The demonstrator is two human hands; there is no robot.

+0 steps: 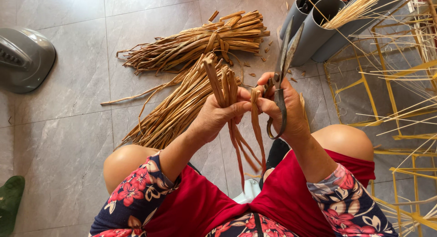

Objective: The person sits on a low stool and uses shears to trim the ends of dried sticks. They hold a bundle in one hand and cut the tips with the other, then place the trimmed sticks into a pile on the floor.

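- Both hands are up over the knees. Left hand (217, 116) is closed tight around a small bunch of brown strips (227, 89), which stick up above the fist and hang down below it.
- Right hand (282, 110) is closed around old dark scissors (281, 73), and its fingers also pinch one strip from the same bunch. The blades point up and are open a little.
- Grey floor tiles (68, 128) lie under everything.
- Two big bundles of brown strips (195, 41) lie on the floor just past the hands.
- Yellow stick frames (391, 96) stand at the right.
- Grey tubes (314, 27) hold thin pale straws.
- A grey round thing (22, 57) at the left may be a fan.
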